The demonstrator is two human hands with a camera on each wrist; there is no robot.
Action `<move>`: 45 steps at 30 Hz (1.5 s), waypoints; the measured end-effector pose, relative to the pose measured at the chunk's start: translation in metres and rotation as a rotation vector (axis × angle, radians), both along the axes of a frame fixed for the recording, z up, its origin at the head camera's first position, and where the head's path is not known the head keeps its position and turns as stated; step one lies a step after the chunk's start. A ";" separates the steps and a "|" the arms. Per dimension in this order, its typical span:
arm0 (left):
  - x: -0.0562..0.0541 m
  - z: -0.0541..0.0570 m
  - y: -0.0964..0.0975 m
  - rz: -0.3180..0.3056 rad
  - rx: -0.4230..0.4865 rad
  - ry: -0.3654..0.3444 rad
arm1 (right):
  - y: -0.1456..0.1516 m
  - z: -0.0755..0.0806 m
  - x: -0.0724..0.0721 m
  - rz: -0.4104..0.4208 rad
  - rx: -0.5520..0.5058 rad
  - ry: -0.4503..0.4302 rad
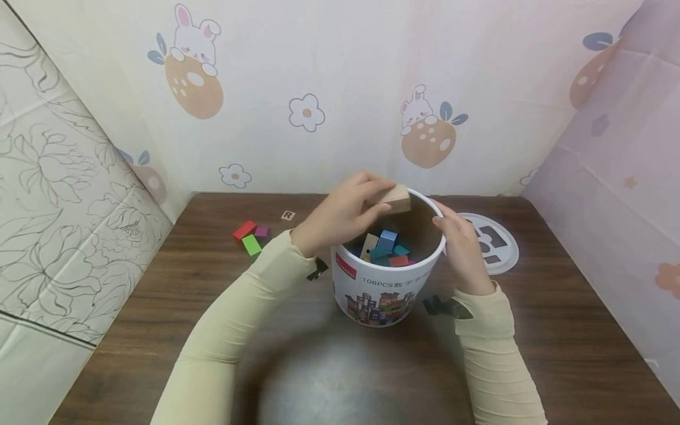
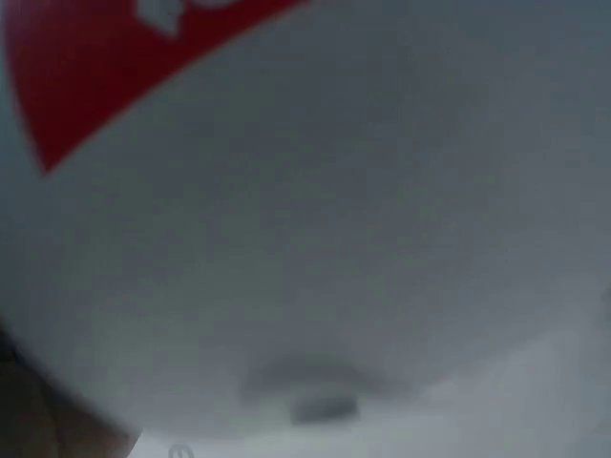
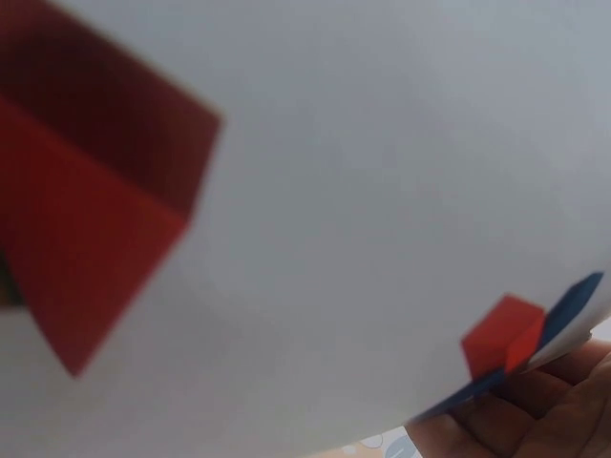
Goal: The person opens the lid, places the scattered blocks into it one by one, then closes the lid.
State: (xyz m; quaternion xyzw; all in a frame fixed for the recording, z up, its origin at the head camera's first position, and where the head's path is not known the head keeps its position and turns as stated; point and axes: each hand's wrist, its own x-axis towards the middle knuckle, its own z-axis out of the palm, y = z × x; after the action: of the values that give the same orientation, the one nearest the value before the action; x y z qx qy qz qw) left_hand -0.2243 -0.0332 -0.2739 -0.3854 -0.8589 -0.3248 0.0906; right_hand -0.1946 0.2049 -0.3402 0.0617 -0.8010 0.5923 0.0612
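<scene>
A white printed bucket [image 1: 382, 301] stands on the table with several coloured blocks inside, among them a blue block [image 1: 388, 239] and a red block [image 1: 398, 260]. Over its mouth my left hand [image 1: 347, 206] pinches a plain wooden block [image 1: 397, 199] between thumb and fingers. My right hand [image 1: 461, 248] grips the bucket's right rim, thumb at the edge and fingers along the outside. The bucket's wall [image 2: 315, 229] fills most of the left wrist view. In the right wrist view, fingers [image 3: 535, 410] lie along the printed wall.
Left of the bucket lie a red block [image 1: 245, 231], a purple block [image 1: 262, 232], a green block [image 1: 251, 245] and a small letter R tile [image 1: 288, 215]. A white lid with cutouts [image 1: 502, 260] lies behind the right hand. Patterned cloth walls [image 1: 350, 153] border the wooden table [image 1: 175, 307].
</scene>
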 end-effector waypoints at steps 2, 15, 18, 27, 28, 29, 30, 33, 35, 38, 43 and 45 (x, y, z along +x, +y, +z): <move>-0.001 0.000 0.008 -0.021 -0.037 0.018 | 0.001 0.000 0.000 0.000 -0.001 -0.003; -0.004 -0.007 0.032 -0.085 -0.290 0.033 | 0.000 0.002 -0.001 0.006 -0.013 0.008; -0.005 -0.008 0.034 -0.089 -0.358 0.045 | 0.000 0.002 0.000 0.014 -0.014 0.006; -0.004 -0.010 0.037 -0.102 -0.448 0.061 | -0.001 0.002 0.000 0.020 -0.033 0.009; -0.004 -0.010 0.037 -0.100 -0.449 0.061 | -0.001 0.002 -0.001 0.020 -0.033 0.012; -0.003 -0.010 0.036 -0.095 -0.446 0.054 | -0.001 0.002 -0.001 0.018 -0.031 0.017; -0.003 -0.010 0.036 -0.090 -0.441 0.046 | -0.001 0.002 -0.001 0.017 -0.027 0.022; -0.002 -0.008 0.036 -0.072 -0.423 0.024 | -0.001 0.001 -0.002 0.010 -0.012 0.038; -0.001 -0.008 0.036 -0.061 -0.414 0.011 | -0.001 0.001 -0.002 0.008 -0.007 0.044; -0.001 -0.007 0.035 -0.058 -0.407 0.000 | -0.002 0.000 -0.002 0.010 -0.006 0.047; 0.000 -0.005 0.034 -0.057 -0.373 0.004 | -0.002 0.000 -0.001 0.016 -0.010 0.055; 0.001 -0.005 0.033 -0.051 -0.337 0.010 | -0.001 0.000 -0.001 0.018 -0.012 0.052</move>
State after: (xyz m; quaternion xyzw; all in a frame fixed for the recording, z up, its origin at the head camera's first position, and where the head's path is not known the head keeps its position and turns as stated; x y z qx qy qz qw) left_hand -0.2235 -0.0007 -0.2787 -0.4184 -0.8907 -0.1766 0.0205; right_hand -0.1959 0.2035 -0.3401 0.0841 -0.7949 0.5959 0.0769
